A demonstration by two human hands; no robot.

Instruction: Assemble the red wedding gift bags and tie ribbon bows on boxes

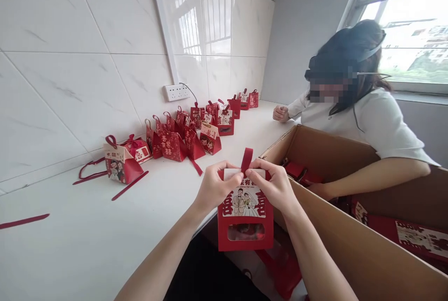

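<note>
A red gift box (245, 235) with a white illustrated panel and an oval clear window hangs upright between my hands, in front of the table edge. My left hand (219, 184) pinches its top at the left of the ribbon loop. On the other side of the loop, my right hand (275, 184) pinches the same top edge. The dark red ribbon loop (247, 158) stands up between my thumbs. Whether a knot lies under my fingertips is hidden.
Several red gift boxes (173, 144) stand along the wall on the white table (87, 240), with loose ribbons (130, 185) nearby. A person in white (371, 119) reaches into a large cardboard box (350, 226) at the right, which holds red boxes.
</note>
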